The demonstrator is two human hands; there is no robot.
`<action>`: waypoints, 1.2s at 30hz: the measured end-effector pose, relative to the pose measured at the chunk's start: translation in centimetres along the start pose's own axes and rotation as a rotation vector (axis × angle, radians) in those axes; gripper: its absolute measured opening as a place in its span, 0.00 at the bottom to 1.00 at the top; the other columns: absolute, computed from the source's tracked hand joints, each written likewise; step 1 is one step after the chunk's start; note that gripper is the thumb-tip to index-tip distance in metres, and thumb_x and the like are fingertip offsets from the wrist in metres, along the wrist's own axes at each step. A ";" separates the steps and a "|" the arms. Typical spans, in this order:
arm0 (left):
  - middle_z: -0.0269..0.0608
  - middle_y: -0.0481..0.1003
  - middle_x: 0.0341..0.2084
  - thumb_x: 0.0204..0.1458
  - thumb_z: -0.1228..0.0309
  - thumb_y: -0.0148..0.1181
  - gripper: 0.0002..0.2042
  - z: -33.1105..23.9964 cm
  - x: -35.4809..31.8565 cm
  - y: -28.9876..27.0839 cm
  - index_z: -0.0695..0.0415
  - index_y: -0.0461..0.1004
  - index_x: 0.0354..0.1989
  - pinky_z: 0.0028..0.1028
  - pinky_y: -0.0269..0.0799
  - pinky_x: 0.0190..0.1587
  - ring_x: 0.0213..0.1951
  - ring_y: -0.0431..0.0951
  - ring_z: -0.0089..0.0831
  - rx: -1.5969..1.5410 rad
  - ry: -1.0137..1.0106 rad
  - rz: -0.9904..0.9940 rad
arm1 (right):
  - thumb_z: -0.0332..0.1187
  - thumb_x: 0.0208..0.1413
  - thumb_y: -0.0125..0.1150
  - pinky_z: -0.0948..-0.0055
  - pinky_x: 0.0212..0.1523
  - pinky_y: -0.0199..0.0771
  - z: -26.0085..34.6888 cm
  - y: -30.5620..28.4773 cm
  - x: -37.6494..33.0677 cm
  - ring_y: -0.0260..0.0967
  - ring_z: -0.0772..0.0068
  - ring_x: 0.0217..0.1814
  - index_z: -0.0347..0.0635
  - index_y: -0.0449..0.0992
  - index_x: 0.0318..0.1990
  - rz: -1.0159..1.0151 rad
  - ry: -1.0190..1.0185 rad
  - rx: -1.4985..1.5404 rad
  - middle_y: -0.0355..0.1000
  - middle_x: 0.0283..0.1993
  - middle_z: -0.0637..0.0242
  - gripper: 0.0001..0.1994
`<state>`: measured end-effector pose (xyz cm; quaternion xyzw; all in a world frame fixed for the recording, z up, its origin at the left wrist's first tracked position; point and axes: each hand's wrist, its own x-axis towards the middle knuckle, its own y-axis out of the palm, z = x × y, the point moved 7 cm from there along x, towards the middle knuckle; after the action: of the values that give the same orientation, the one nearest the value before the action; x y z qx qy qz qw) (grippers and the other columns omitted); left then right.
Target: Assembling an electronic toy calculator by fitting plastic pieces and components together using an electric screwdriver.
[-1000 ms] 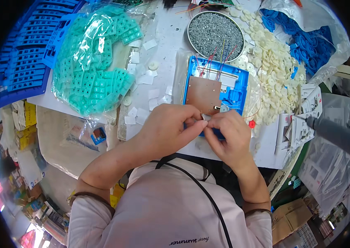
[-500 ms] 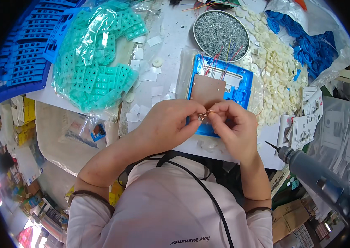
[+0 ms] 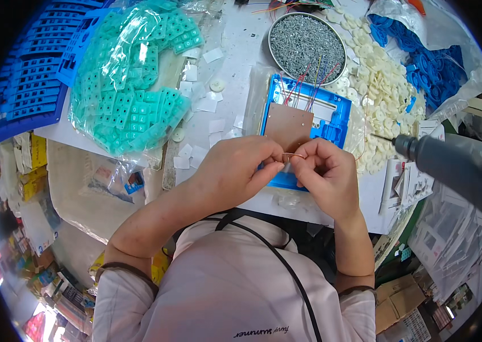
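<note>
While both hands meet at the middle of a cluttered white surface (image 3: pixel 241 51), they pinch a thin copper-coloured wire (image 3: pixel 293 155) that arcs between their fingertips. The left hand (image 3: pixel 235 171) is curled, thumb and forefinger closed on one end of the wire; the right hand (image 3: pixel 323 171) is likewise closed on the other end. The wire sits just above the near edge of a blue plastic frame (image 3: pixel 332 117), which lies flat on the surface right behind the hands. A brown circuit board (image 3: pixel 289 126) rests in that frame, with red and other coloured leads (image 3: pixel 303 85) rising from its far edge.

Beyond the frame stands a round tin of small grey screws (image 3: pixel 306 40). To its right spreads a heap of cream-coloured plastic discs (image 3: pixel 380 91), then a bag of blue parts (image 3: pixel 423 62). On the left lies a clear bag of teal keypad pieces (image 3: pixel 133 85), beside blue moulded panels (image 3: pixel 24 91). A grey power screwdriver (image 3: pixel 452 162) juts in from the right edge.
</note>
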<state>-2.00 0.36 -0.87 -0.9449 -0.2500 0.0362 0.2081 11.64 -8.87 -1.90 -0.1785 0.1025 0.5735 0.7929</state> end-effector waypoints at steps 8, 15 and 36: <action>0.33 0.75 0.26 0.53 0.76 0.65 0.07 -0.1 -0.1 0.2 0.58 0.76 0.40 0.26 0.63 0.23 0.19 0.67 0.24 0.025 -0.021 -0.005 | 0.24 0.56 0.66 0.82 0.22 0.56 -0.2 -0.1 -0.1 0.57 0.91 0.21 0.34 0.77 0.32 -0.064 0.033 0.003 0.67 0.18 0.77 0.04; 0.33 0.74 0.25 0.52 0.77 0.65 0.06 -0.2 -0.1 0.2 0.58 0.76 0.38 0.25 0.62 0.23 0.19 0.66 0.24 0.013 -0.046 -0.028 | 0.25 0.56 0.66 0.82 0.22 0.57 -0.3 -0.1 -0.1 0.58 0.92 0.21 0.34 0.77 0.33 -0.067 0.024 0.016 0.68 0.19 0.76 0.04; 0.35 0.72 0.23 0.52 0.78 0.63 0.04 -0.8 0.0 0.2 0.59 0.75 0.34 0.25 0.61 0.23 0.20 0.65 0.24 -0.004 -0.011 -0.103 | 0.20 0.47 0.69 0.68 0.33 0.75 4.3 1.0 -1.6 0.76 0.61 0.33 0.37 0.79 0.41 -0.207 -0.671 -0.493 0.77 0.35 0.61 0.12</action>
<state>-1.73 -0.08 -0.26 -0.9310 -0.2995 0.0303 0.2062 10.03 -8.24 2.45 -0.1757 -0.3195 0.5247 0.7692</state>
